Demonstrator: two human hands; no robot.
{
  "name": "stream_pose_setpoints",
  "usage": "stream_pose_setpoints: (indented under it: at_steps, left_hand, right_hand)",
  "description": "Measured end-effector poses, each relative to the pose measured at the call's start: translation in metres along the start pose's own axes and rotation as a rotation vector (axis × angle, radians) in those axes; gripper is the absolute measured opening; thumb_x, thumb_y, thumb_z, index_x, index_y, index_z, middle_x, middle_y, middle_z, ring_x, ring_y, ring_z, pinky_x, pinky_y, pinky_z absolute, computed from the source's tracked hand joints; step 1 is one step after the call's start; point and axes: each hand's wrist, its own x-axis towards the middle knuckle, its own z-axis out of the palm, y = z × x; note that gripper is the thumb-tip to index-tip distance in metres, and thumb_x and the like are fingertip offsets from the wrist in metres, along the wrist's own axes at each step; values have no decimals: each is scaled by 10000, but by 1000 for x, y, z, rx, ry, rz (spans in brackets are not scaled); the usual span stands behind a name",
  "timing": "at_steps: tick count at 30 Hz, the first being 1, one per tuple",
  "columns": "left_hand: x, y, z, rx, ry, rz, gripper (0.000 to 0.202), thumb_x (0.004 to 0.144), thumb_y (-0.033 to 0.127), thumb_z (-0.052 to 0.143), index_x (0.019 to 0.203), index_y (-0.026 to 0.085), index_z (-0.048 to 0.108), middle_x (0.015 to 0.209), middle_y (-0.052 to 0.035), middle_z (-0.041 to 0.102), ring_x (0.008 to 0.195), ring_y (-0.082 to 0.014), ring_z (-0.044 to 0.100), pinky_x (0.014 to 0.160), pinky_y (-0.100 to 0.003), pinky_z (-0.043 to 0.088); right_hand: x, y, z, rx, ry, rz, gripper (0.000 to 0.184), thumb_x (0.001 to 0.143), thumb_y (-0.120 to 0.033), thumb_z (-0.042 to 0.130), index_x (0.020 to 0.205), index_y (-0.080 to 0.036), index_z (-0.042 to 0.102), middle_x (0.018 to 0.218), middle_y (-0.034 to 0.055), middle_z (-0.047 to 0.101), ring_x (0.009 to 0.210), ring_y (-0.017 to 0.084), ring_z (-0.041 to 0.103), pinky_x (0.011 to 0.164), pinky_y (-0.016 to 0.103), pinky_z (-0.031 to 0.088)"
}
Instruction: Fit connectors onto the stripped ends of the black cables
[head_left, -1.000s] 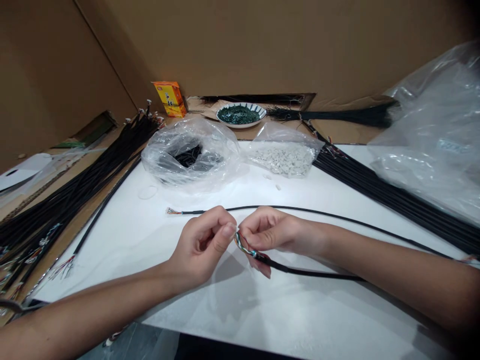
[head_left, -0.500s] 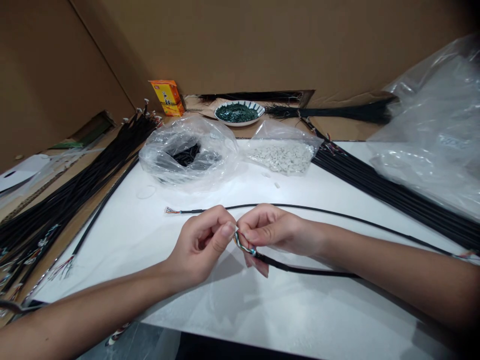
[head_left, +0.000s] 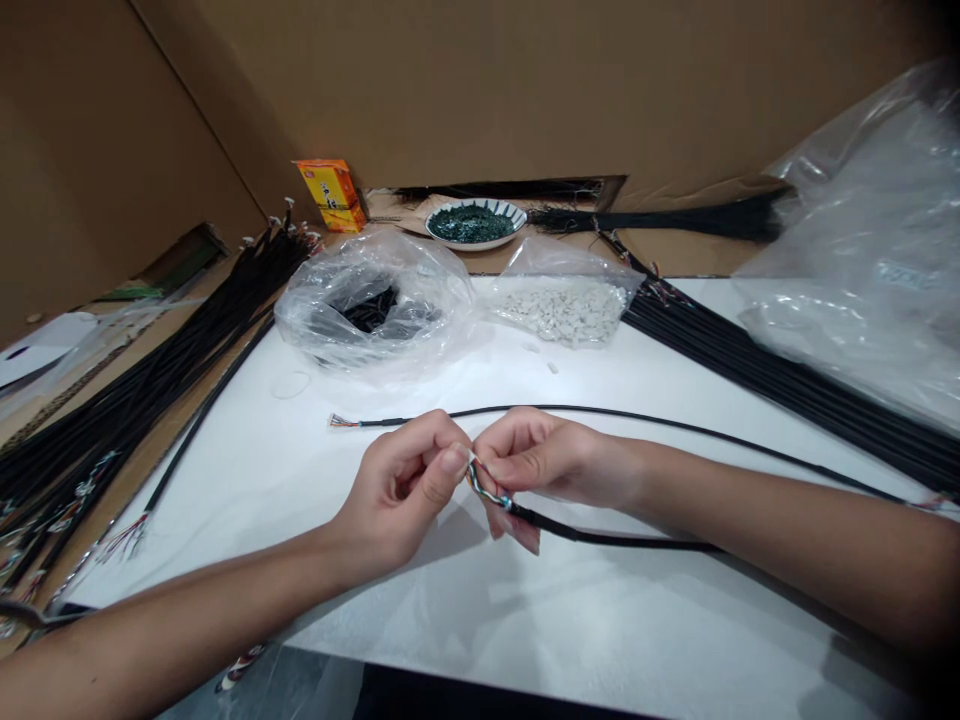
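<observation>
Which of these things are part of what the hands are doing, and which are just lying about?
In the job:
black cable, at the right hand
coloured wires, between both hands
white piece, pinched in the left hand
probably the bag of white bits

Apparently just lying about:
orange-yellow box
striped plate
large clear bag

Over the white tabletop [head_left: 420,630], a small white piece [head_left: 472,457] is pinched by the left hand [head_left: 405,490], and the coloured wires [head_left: 486,491] of a black cable [head_left: 615,539] are held by the right hand [head_left: 536,462]. Toward the tabletop's far edge, two clear bags [head_left: 307,300] are set; beyond that edge, a plate [head_left: 517,215] is placed. Along the tabletop's left side, black cables [head_left: 202,310] are bundled.
</observation>
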Motion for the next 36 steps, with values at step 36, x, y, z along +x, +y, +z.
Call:
stream_pose_setpoints:
  at_steps: [36]
  left_hand:
    - [-1, -1, 1, -139, -35, -92, 249, 927, 347, 433, 766, 160, 469, 552, 29, 428, 461, -53, 377, 428, -167, 260]
  right_hand:
    - [2, 4, -3, 42, -2, 17, 171, 858, -202, 550, 760, -85, 627, 668, 27, 632, 560, 109, 618, 639, 249, 491]
